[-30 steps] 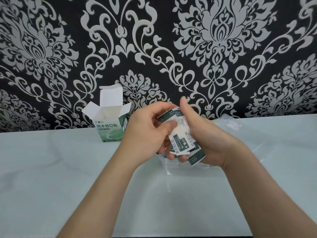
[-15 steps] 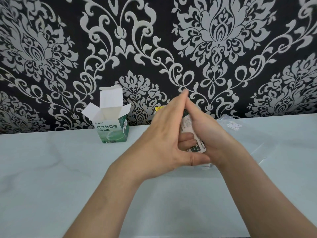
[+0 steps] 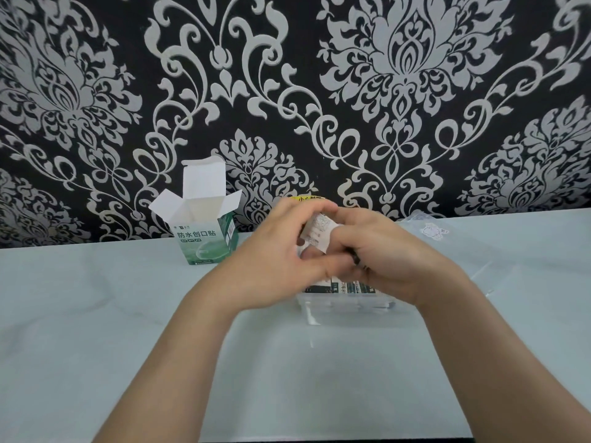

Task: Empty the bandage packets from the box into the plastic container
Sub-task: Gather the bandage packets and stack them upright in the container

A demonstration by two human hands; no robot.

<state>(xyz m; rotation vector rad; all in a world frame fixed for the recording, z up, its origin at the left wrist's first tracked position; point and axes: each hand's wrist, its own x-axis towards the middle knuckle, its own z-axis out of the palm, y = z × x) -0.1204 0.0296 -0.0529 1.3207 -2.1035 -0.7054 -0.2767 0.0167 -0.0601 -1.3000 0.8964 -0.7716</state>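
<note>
The green and white bandage box [image 3: 204,241] stands upright at the back left of the table, its flaps open. My left hand [image 3: 275,260] and my right hand [image 3: 383,260] meet over the clear plastic container [image 3: 345,303] in the middle of the table. Both hands hold a stack of bandage packets [image 3: 319,231], fingers curled round it. The lower ends of the packets [image 3: 348,287] show dark green print just inside the container's top. Most of the container is hidden behind my hands.
A clear plastic lid or bag with a small white sticker [image 3: 431,231] lies at the back right of the pale table [image 3: 96,314]. A yellow label [image 3: 307,198] peeks out behind my fingers. The patterned wall stands right behind the table.
My left hand went from flat against the packets to curled round them. Both hands dropped lower, and the packets' lower ends now sit at the container's opening.
</note>
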